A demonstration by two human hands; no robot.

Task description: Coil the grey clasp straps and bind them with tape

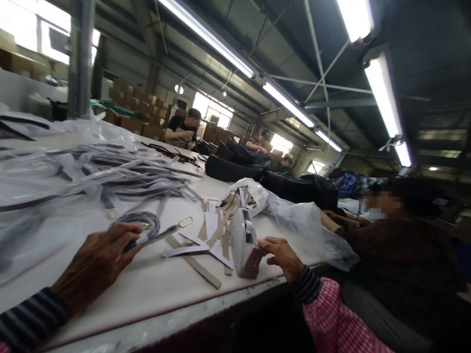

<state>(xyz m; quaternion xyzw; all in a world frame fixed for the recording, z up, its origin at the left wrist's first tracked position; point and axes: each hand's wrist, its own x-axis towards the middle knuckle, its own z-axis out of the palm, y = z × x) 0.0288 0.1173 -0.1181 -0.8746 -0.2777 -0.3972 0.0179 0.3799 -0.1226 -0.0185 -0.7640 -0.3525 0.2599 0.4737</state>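
Well, your left hand (97, 260) pinched the coiled strap (151, 226) above the table (154, 299); slack fingers risked unwinding it. Your right hand (284, 256), its pinch unclear, was at the tape dispenser (241, 245); tugging risked toppling it.

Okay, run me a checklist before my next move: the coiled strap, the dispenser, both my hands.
1. Coiled strap in the left hand: ok, held between thumb and fingers.
2. Right hand at the dispenser: ok, fingertips by its near end.
3. Tape between the right fingers: cannot tell, too small to make out.
4. Dispenser standing on the table: ok.
5. Dispenser's surroundings free of loose strips: not ok, strips lie close beside it.
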